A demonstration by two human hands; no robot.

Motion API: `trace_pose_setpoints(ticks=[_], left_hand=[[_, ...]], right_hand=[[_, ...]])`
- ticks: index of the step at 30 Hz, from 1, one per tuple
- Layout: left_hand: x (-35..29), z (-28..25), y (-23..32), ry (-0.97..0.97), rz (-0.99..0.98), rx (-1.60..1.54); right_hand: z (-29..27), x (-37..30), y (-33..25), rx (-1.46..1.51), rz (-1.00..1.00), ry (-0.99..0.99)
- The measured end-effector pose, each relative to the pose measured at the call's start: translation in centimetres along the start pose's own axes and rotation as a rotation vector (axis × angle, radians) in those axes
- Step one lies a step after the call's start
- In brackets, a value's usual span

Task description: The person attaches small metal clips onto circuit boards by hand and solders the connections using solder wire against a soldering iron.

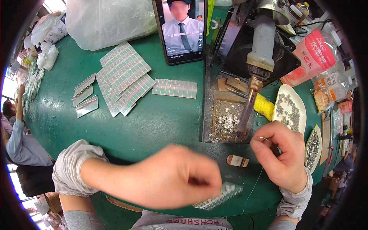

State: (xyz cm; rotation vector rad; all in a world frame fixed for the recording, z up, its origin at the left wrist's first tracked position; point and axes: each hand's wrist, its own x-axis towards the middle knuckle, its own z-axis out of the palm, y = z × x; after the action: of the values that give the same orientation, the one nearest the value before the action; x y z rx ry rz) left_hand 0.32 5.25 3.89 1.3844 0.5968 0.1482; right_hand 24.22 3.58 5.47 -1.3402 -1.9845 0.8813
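Your left hand (176,176) ends a forearm (109,176) stretched nearly level across the view, fingers curled inward; blur keeps you from telling whether it grips anything. At those fingers, partly hidden, a strip of small boards (227,194) lies near the front edge of the table (153,126). Your right hand (281,153), angled up and leftward, pinches thin wire (262,137) between thumb and forefinger, near the soldering iron (260,46).

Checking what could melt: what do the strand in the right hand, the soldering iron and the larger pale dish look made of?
Strand: probably metal wire; silvery, glinting where it curves.
Soldering iron: apparently metal, by its brassy collar and darkened shaft.
Larger pale dish: smooth, off-white; plastic or ceramic, unclear which.
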Motion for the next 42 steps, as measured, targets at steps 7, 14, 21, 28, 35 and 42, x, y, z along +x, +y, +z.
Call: trace_pose_setpoints(ticks=[7,14,21,28,35,42], left_hand=[[-0.5,3.9,-1.3,0.215,0.948,0.829],[-0.4,4.4,-1.8,0.426,1.187,1.131],[-0.4,2.6,-2.3,0.251,1.235,1.502],[1.0,3.8,-3.4,0.553,1.244,1.386],[0.7,2.1,-2.4,0.258,1.222,1.328],[1.3,1.9,-2.1,0.483,1.189,1.426]], right_hand=[[0.3,-0.6,0.2,-0.238,-0.046,-0.143],[-1.8,-1.5,-0.5,-0.384,-0.042,-0.440],[0.7,-3.2,-2.4,-0.534,-0.031,-0.525],[1.8,-3.9,-1.4,-0.529,-0.056,-0.501],[0.0,-2.1,-0.8,-0.264,-0.013,-0.355],[-0.1,-1.4,-0.9,0.109,0.033,-0.152]])
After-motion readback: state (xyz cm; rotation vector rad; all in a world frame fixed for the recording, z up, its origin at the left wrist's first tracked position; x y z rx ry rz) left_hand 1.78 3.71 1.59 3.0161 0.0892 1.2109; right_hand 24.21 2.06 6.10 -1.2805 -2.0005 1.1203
